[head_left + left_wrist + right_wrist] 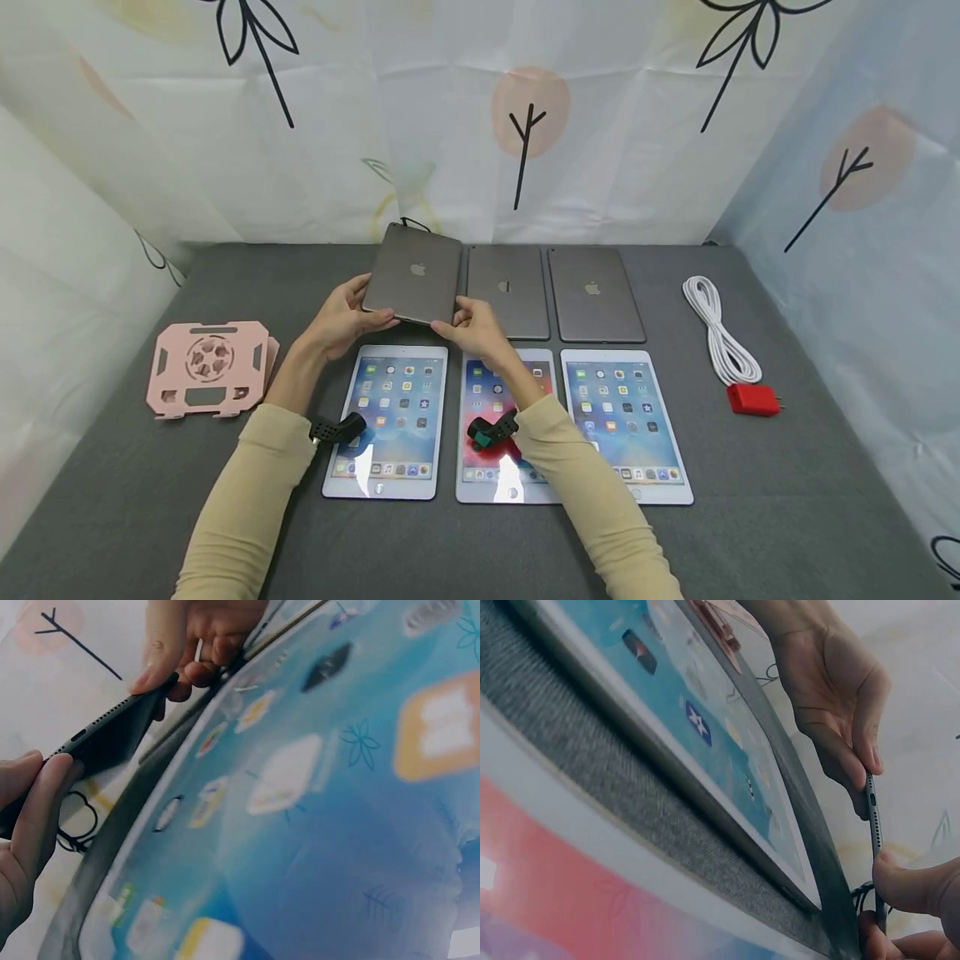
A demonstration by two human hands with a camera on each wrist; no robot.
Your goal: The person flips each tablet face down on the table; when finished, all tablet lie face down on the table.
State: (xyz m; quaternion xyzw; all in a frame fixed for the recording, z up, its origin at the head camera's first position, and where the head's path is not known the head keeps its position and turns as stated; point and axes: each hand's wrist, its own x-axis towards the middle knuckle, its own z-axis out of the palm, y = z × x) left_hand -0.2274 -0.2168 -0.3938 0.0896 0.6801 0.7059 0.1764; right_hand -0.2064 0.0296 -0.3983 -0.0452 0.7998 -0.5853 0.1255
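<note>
Both hands hold a dark grey tablet (414, 271) with an apple logo on its back, raised and tilted over the back left of the table. My left hand (343, 319) pinches its lower left corner. The right hand (477, 332) grips the lower right corner, thumb at the near edge. In the right wrist view the tablet's thin edge (875, 814) shows a port and rows of small holes. Just nearer lies a white-framed tablet (393, 417), its screen lit with app icons. The held tablet's screen side is mostly hidden.
Two grey tablets, one in the middle (510, 304) and one at right (597, 304), lie back-up. Two more lit tablets (474, 467) (626, 417) lie in front. A pink bracket (174, 367) stands left; a white cable (720, 333) and red charger (753, 399) lie right.
</note>
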